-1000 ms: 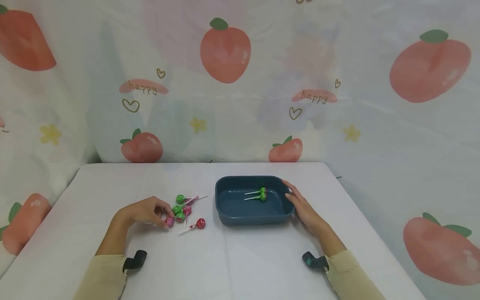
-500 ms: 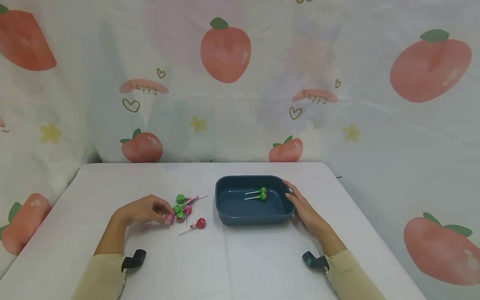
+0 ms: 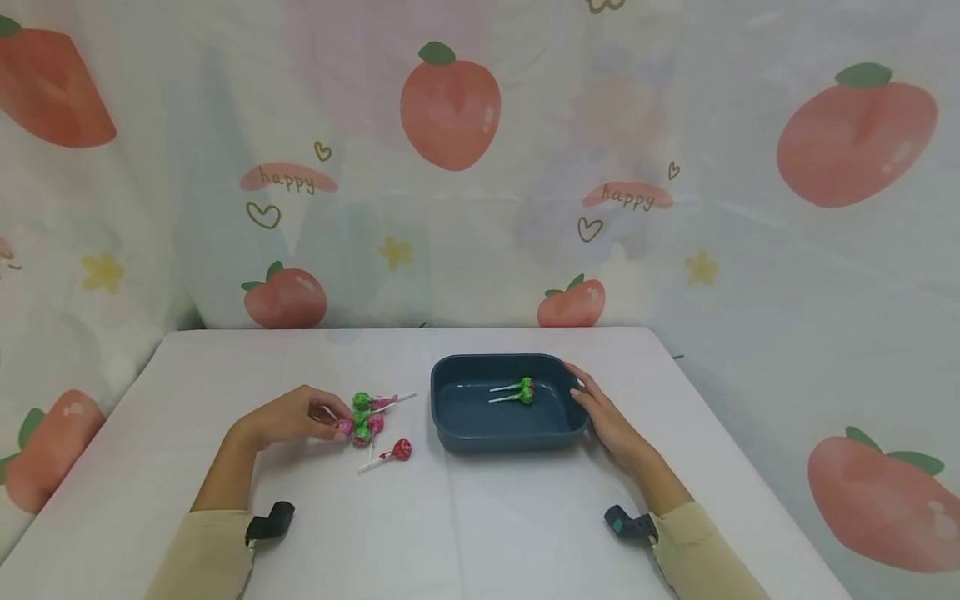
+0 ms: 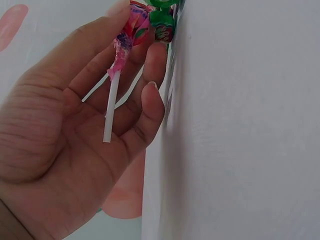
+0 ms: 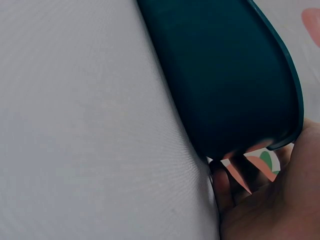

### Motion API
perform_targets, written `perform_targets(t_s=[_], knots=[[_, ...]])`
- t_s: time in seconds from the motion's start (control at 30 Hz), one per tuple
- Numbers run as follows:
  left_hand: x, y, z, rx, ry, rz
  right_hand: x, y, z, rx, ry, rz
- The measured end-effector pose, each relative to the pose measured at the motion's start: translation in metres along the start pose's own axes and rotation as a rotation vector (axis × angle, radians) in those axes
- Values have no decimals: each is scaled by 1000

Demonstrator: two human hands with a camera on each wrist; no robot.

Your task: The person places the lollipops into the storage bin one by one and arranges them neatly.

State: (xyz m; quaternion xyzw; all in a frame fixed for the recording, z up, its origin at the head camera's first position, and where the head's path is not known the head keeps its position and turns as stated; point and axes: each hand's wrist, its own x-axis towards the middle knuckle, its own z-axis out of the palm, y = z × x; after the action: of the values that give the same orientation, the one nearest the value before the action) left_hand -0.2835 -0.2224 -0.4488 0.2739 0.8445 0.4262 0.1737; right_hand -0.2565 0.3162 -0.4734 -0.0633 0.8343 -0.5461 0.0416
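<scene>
My left hand (image 3: 288, 417) pinches a pink-wrapped lollipop (image 4: 134, 25) between thumb and fingers, its white stick (image 4: 111, 110) slanting down over the palm in the left wrist view. Right beside those fingertips lies a small cluster of lollipops: green ones (image 3: 362, 401) and a pink one (image 3: 375, 422), sticks crossing. A red lollipop (image 3: 402, 449) lies apart, nearer the front. My right hand (image 3: 615, 425) holds the right end of a dark blue rectangular dish (image 3: 502, 442), thumb at the rim and fingers against the outer wall. Two green lollipops (image 3: 527, 391) lie side by side inside the dish.
A white cloth (image 3: 360, 533) covers the table, whose back edge meets a peach-printed curtain (image 3: 450, 208). Black wrist cameras (image 3: 272, 521) sit on both forearms, at the sleeve cuffs.
The left hand has pinched the pink lollipop and shifted it slightly right and away from me, close against the cluster. The right hand and dish stay in place.
</scene>
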Motion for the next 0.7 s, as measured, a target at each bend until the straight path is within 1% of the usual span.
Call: perform_targets(t_s=[0.17, 0.33, 0.43, 0.5, 0.6, 0.7], knots=[[0, 7, 0, 3, 35, -7, 0, 1, 0, 2, -6, 12], [1, 16, -1, 10, 83, 21, 1, 2, 0, 4, 2, 11], [4, 20, 2, 15, 117, 23, 1, 4, 0, 1, 2, 6], [8, 23, 5, 20, 161, 14, 0, 4, 0, 2, -3, 3], [15, 27, 11, 11, 253, 3, 0, 4, 0, 6, -13, 1], [23, 30, 17, 6, 307, 20, -1, 4, -1, 11, -4, 2]])
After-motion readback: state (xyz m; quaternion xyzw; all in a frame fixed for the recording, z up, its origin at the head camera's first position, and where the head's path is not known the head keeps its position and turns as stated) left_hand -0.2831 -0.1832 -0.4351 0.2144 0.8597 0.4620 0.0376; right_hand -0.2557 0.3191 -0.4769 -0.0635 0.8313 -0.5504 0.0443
